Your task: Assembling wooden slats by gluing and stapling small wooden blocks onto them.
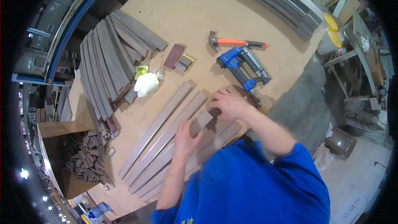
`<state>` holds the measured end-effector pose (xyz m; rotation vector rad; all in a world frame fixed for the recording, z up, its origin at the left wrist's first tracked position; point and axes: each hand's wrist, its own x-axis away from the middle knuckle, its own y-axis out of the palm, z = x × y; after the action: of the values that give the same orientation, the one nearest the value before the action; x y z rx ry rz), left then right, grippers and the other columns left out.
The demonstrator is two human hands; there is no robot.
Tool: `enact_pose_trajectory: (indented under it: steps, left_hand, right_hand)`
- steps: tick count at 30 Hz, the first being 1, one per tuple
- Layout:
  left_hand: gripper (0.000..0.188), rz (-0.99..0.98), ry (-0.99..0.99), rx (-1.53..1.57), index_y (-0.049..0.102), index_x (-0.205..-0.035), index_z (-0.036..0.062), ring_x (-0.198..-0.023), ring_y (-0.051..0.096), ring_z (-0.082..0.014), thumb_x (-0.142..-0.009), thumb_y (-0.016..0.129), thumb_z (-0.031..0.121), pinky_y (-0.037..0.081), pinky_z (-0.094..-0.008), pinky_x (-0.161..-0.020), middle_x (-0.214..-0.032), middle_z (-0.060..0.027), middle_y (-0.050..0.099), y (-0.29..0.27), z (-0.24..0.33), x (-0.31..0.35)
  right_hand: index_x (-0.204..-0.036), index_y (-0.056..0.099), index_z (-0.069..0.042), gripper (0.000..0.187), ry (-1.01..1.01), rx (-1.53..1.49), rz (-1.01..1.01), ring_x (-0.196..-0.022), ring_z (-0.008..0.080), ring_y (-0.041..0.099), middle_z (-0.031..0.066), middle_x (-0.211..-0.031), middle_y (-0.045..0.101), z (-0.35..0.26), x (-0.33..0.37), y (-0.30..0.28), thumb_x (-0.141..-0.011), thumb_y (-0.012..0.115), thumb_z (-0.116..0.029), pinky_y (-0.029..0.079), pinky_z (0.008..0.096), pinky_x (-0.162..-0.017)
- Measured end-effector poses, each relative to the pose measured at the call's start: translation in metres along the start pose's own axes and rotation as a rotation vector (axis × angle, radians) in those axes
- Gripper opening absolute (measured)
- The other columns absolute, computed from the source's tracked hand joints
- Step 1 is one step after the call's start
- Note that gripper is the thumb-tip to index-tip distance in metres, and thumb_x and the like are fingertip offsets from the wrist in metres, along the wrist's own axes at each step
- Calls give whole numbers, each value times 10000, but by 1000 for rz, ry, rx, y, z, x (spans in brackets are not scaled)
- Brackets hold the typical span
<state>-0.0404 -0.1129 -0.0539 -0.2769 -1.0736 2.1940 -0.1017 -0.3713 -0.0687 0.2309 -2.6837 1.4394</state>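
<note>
Several long grey-brown wooden slats (155, 128) lie side by side on the table, slanting up to the right. At their upper right end, my left hand (187, 139) is closed around a short flat wooden piece (202, 123), thumb and fingers on opposite edges. My right hand (228, 103) bends its fingers over a darker wooden piece right beside it; whether the two pieces are joined I cannot tell. Just beyond the right hand rest a blue nail gun (236, 68) and a claw hammer (232, 41) with an orange and black handle.
Stacked slats (99, 62) cover the table's left side, near a white plastic bag (146, 85). A dark red sanding block (174, 56) lies mid-table. A cardboard box (58, 129) of wooden offcuts stands lower left. Long grey pieces (269, 0) lie at the far edge; buckets (327, 41) stand right.
</note>
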Motion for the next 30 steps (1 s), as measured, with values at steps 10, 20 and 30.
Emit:
enact_pose_trajectory:
  steps: [10,20,30]
  left_hand:
    - [506,98,47,-40,633,-1266,30,-1212,605,-365,-807,808,152,509,-446,-1021,-1290,-174,645,25,-3,-6]
    - [504,65,24,-90,648,-1269,86,-1128,621,-348,-789,796,130,508,-451,-982,-1231,-123,667,24,9,-14]
    - [496,56,10,-159,665,-1229,25,-1104,615,-350,-781,826,163,513,-446,-955,-1160,-160,656,25,10,-15]
  right_hand:
    - [-1213,710,-232,565,-62,-52,83,-1280,269,488,3,-1245,587,22,-3,5,-669,860,-213,426,470,-1056]
    - [-1136,735,-213,487,-72,-89,77,-1240,283,505,17,-1208,599,16,-8,2,-663,850,-218,406,490,-1063]
    - [-1134,725,-220,479,-80,-124,65,-1260,286,478,4,-1228,574,20,-10,4,-667,831,-219,401,487,-1053]
